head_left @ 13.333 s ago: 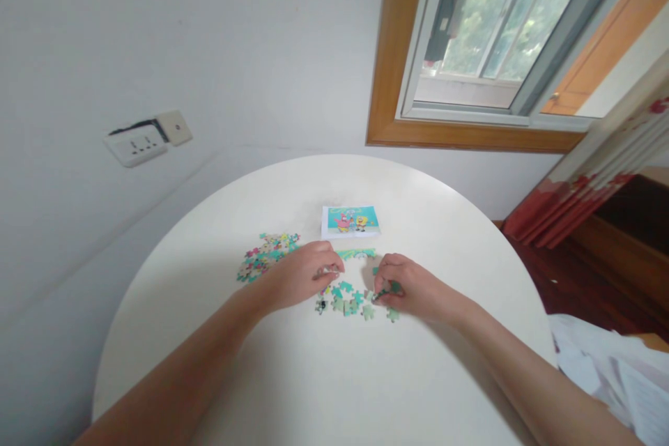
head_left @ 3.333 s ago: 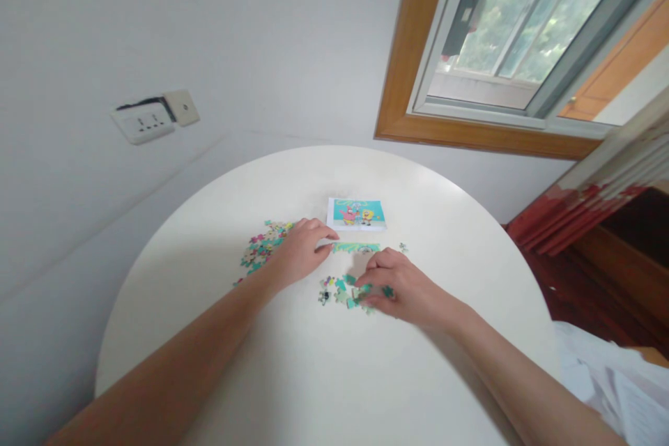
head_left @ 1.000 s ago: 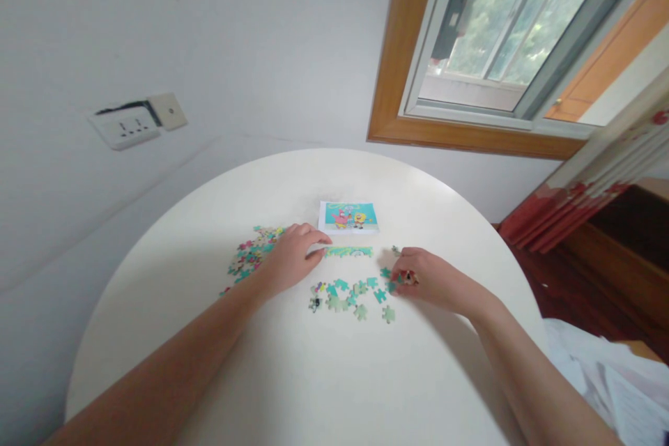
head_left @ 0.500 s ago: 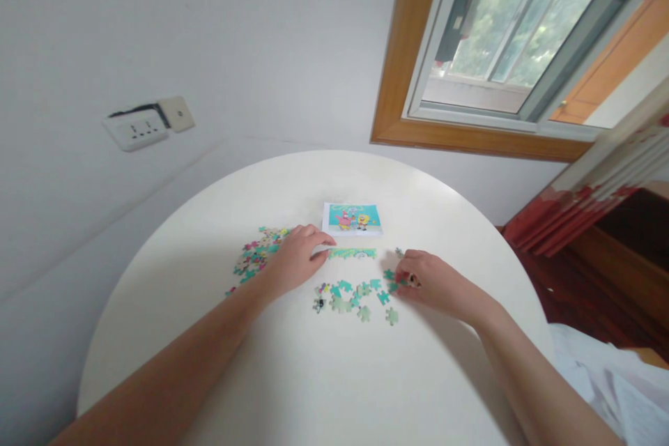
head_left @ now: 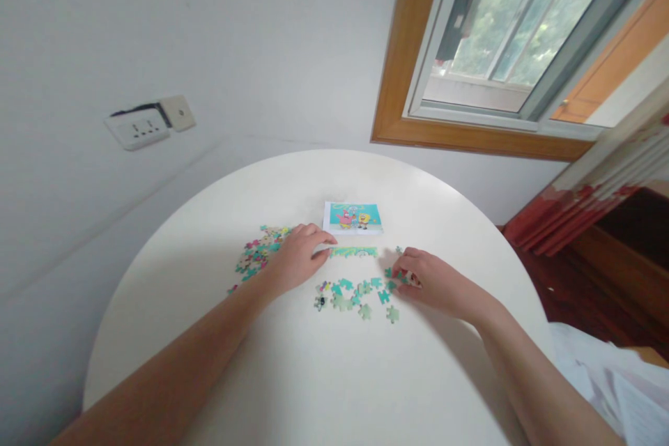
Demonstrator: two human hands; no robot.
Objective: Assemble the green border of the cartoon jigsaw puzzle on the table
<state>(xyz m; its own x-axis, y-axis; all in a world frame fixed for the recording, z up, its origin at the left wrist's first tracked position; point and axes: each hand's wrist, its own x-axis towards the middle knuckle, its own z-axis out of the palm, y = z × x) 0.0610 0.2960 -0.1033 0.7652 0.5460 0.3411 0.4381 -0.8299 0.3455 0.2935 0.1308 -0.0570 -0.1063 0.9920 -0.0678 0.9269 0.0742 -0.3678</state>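
1. Heaped multicoloured jigsaw pieces [head_left: 256,256], left.
2. My left hand [head_left: 299,256]: thumb, forefinger parted at left end of flat teal-green strip [head_left: 352,251].
3. Loose teal/pale-green pieces [head_left: 364,288] lie nearer me.
4. My right hand [head_left: 431,280]: curled, can't tell if gripping.

Loose jigsaw pieces [head_left: 342,302] on a round white table [head_left: 324,376].
A SpongeBob picture card [head_left: 355,217] lies toward the far edge, a joined puzzle strip [head_left: 355,251] just in front of it. The loose pieces, mostly green, scatter nearer; left of them lies a multicoloured puzzle heap [head_left: 254,259].
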